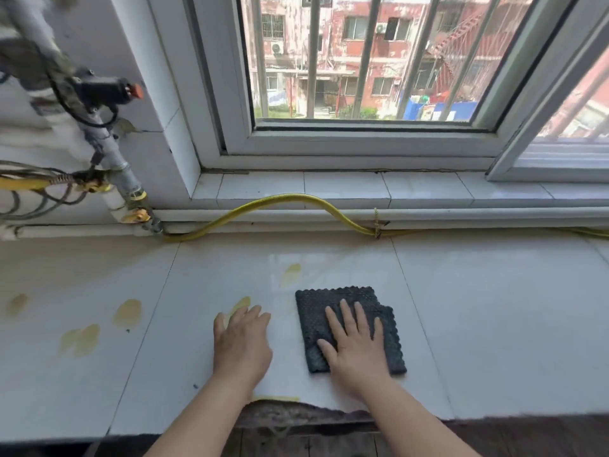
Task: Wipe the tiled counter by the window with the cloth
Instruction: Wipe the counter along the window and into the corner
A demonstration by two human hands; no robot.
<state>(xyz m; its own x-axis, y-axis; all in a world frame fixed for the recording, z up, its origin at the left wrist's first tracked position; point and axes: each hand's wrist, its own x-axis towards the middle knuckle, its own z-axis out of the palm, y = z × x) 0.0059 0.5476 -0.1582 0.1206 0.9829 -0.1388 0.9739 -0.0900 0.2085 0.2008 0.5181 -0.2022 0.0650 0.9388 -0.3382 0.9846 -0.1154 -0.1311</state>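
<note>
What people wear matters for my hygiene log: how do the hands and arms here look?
The left hand and right hand are both bare: no gloves, rings or watch show. The left forearm and right forearm are uncovered to the picture's lower edge; no sleeve or wristband shows.

Bright window (369,61) daylight, glossy counter (329,265) glare, curved edges

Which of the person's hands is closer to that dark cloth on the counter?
Right. The right hand lies flat on the cloth; the left hand sits on the counter to its left, apart.
</note>
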